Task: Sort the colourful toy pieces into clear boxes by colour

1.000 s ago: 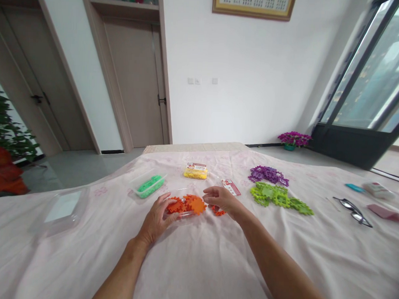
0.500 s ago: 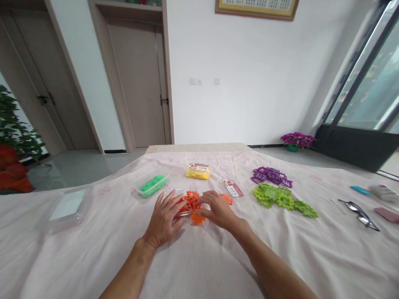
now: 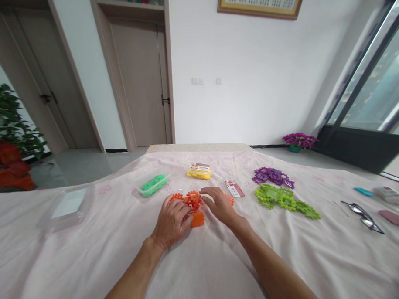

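Note:
Several orange interlocking plastic pieces (image 3: pixel 194 200) lie heaped at the middle of the table, with a flat orange square piece (image 3: pixel 198 219) in front. My left hand (image 3: pixel 173 219) covers the left of the heap, fingers curled down over orange pieces and the thumb beside the square one. To the right, my right hand (image 3: pixel 220 205) has its fingers apart and bent, nothing visibly held, fingertips close to the heap. More orange pieces (image 3: pixel 229 199) show behind it. A clear plastic tray around the heap is only faintly visible, mostly hidden by my hands.
Farther back are a clear tray of green pieces (image 3: pixel 154 185), a pack of yellow pieces (image 3: pixel 198 172) and a red-and-white card (image 3: pixel 234 188). Purple pieces (image 3: pixel 273 176), lime pieces (image 3: pixel 284 199) and eyeglasses (image 3: pixel 363 216) lie right. A clear container (image 3: pixel 69 208) stands left.
My left hand has shifted right and its fingers have curled over the orange pieces. My right hand has lifted slightly off the heap, fingers spreading. The orange square piece has turned.

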The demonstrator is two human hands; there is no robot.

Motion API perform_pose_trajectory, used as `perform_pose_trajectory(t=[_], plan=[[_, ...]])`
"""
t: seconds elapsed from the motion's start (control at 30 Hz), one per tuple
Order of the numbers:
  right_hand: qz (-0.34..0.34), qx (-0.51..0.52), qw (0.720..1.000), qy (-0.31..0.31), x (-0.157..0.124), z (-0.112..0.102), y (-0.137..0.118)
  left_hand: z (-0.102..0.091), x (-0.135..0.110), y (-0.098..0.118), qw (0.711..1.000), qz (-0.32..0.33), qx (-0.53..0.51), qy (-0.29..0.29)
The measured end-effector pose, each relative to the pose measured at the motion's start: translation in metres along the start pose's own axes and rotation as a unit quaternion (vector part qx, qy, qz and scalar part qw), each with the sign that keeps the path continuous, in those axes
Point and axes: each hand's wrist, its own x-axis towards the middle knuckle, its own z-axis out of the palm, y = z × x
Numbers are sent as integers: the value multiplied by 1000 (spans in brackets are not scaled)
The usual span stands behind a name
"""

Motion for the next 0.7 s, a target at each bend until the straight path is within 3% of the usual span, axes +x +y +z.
perform_pose_trajectory(t=[0.27,0.5,0.7], plan=[[3,-37,997,-72,13,7,-6,4,-3,-9,997,-54,34,41],[35,-20,998,-46,20,9,-2,3,0,-6,994,-86,48,47],[30,-81,996,-12,19,19,-1,4,0,-7,995,-64,46,54]])
